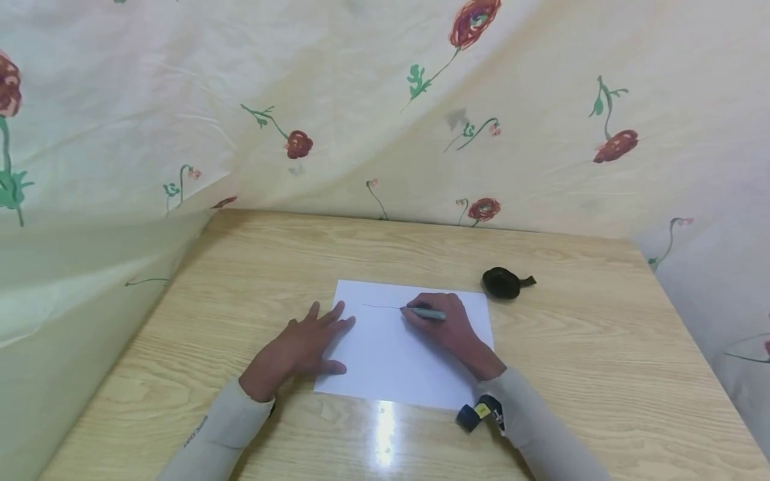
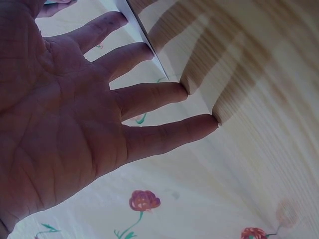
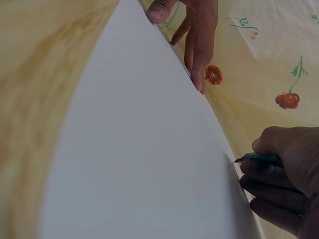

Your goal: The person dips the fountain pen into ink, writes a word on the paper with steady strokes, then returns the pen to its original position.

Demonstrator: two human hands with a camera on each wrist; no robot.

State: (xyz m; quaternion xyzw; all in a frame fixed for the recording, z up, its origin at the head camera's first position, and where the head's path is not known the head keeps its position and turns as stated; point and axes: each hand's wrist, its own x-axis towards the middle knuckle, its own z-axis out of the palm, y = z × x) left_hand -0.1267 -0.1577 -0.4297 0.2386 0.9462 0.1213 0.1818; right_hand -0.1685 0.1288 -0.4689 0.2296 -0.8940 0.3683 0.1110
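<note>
A white sheet of paper (image 1: pixel 391 361) lies on the wooden table between my hands. My right hand (image 1: pixel 442 324) pinches a green pen (image 1: pixel 428 313), its tip on the upper part of the sheet. From that tip a thin, nearly straight line (image 1: pixel 379 306) runs left across the paper. Spread wide, my left hand (image 1: pixel 309 344) rests over the sheet's left edge, with some fingertips on the paper and others on the table. The left wrist view shows its splayed fingers (image 2: pixel 149 97). In the right wrist view the pen (image 3: pixel 261 158) points at the paper (image 3: pixel 134 129).
A small black pan-shaped object (image 1: pixel 501 283) with a short handle sits just past the sheet's upper right corner. At my right wrist is a dark strapped device (image 1: pixel 475 414). Flower-printed cloth (image 1: pixel 349 100) hangs behind and beside the wooden table (image 1: pixel 601 321).
</note>
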